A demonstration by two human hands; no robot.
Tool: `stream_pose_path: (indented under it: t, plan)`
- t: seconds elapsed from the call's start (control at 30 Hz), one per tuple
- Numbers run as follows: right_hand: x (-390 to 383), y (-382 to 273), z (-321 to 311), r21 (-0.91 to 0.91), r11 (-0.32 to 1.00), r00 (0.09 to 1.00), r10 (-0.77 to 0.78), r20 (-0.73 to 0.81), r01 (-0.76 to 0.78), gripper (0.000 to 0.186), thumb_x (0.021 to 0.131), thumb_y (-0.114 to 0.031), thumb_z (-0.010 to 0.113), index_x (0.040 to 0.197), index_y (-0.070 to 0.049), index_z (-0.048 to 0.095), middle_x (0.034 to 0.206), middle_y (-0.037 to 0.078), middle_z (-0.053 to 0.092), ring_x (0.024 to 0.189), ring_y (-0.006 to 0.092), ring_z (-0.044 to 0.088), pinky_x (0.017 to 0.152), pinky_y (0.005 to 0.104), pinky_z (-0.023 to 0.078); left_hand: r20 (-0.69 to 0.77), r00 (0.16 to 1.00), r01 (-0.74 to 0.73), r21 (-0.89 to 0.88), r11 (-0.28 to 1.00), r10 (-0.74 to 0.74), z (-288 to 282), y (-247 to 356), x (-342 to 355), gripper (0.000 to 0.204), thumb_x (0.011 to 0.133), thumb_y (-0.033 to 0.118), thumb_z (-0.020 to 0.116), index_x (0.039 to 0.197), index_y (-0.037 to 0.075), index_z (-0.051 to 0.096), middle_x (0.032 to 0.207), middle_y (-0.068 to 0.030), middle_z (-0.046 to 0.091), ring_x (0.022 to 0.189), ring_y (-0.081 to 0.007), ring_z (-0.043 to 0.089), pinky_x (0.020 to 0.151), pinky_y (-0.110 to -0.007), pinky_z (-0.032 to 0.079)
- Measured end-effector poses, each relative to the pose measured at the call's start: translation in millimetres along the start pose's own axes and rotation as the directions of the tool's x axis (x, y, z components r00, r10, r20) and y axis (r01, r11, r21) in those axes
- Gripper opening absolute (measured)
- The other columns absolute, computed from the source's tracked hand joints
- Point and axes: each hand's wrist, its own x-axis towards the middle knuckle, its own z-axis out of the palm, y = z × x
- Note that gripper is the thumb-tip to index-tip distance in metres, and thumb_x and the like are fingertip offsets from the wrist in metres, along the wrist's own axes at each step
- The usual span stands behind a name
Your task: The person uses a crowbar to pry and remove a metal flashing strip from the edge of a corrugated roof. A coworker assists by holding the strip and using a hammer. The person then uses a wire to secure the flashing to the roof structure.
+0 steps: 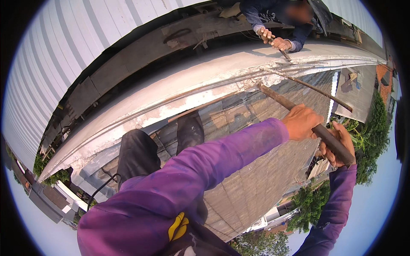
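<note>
Outdoors in bright sun, high above trees and neighbouring buildings, a long pale concrete ledge [171, 87] curves across the view, its near edge rough and broken, with thin steel rods [188, 91] lying along it. Above it at the left are white corrugated metal sheets [81, 38]; below it slopes a weathered grey-brown roof [252, 187]. The wearer's legs, in dark trousers [136, 153], show at the near side of the ledge. Both of the wearer's arms are in purple sleeves: the left stretches from the lower left up toward the right, while the right rises from the lower right edge, bent upward. Together the hands hold a thick, round brown bar [279, 99], which slants from the ledge's broken edge down to the right, its upper end at the rods there. The left hand [302, 122] is closed over the bar partway along, back of the hand upward. The right hand [345, 140] curls around it near the lower end, fingers showing on one side; how tightly cannot be told. Near the bar, a thinner rusty rod [314, 90] juts out from the ledge. Across the ledge, a co-worker [273, 15] leans forward, both hands on a narrow dark tool [285, 54] reaching down to the concrete.
</note>
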Motion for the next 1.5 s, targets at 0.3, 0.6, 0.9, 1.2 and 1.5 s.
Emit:
stream_pose_path:
  t: [0.3, 0.6, 0.9, 1.2, 1.5]
  plan:
    - [-26, 36, 57, -0.278, 0.373, 0.269, -0.898, -0.348, 0.885, 0.078, 0.088, -0.036, 0.087, 0.150, -0.003, 0.052, 0.132, 0.015, 0.063, 0.131, 0.0352, 0.060, 0.116, 0.0571, 0.046, 0.054, 0.999, -0.005, 0.043, 0.999, 0.002, -16, -5, 24, 0.011, 0.080, 0.015, 0.078, 0.086, 0.006, 0.073, 0.081, -0.0209, 0.073, 0.087, -0.0444, 0.073, 0.081, -0.054, 0.055]
    - [31, 54, 51, 0.122, 0.057, 0.091, -0.950, -0.298, 0.991, 0.051, 0.099, -0.058, 0.070, 0.111, -0.009, 0.062, 0.083, 0.003, 0.057, 0.084, 0.0210, 0.060, 0.091, 0.0458, 0.049, 0.128, 0.992, -0.020, 0.048, 0.999, 0.014, -11, -7, 28, 0.016, 0.081, 0.015, 0.078, 0.092, 0.005, 0.072, 0.079, -0.0223, 0.070, 0.083, -0.0456, 0.071, 0.076, -0.053, 0.055]
    - [57, -4, 20, 0.200, 0.065, 0.171, -0.799, -0.576, 0.978, 0.032, 0.104, -0.019, 0.058, 0.075, -0.016, 0.044, 0.057, -0.002, 0.037, 0.051, 0.0124, 0.042, 0.061, 0.0353, 0.043, -0.361, 0.862, 0.503, 0.530, 0.683, -0.356, -69, -115, -161, 0.067, 0.093, 0.026, 0.080, 0.147, 0.000, 0.050, 0.140, -0.0221, 0.052, 0.131, -0.0406, 0.050, 0.112, -0.051, 0.040]
    - [82, -15, -35, 0.238, 0.071, 0.206, -0.766, -0.609, 0.969, 0.030, 0.100, -0.017, 0.061, 0.075, -0.016, 0.044, 0.059, -0.002, 0.039, 0.051, 0.0133, 0.042, 0.060, 0.0343, 0.041, 0.004, 0.772, 0.354, 0.827, 0.436, -0.635, -139, -188, -250, 0.029, 0.100, 0.036, 0.070, 0.107, 0.008, 0.064, 0.103, -0.0097, 0.069, 0.104, -0.0290, 0.067, 0.087, -0.045, 0.049]
    - [87, -43, -56, 0.290, 0.207, 0.331, -0.806, -0.490, 0.934, 0.029, 0.100, -0.016, 0.061, 0.077, -0.015, 0.042, 0.061, -0.003, 0.036, 0.054, 0.0130, 0.040, 0.063, 0.0344, 0.041, -0.053, 0.984, 0.128, 0.876, 0.465, -0.170, -139, -199, -255, 0.025, 0.094, 0.031, 0.076, 0.109, 0.012, 0.068, 0.118, -0.0097, 0.062, 0.121, -0.0331, 0.057, 0.117, -0.059, 0.037]
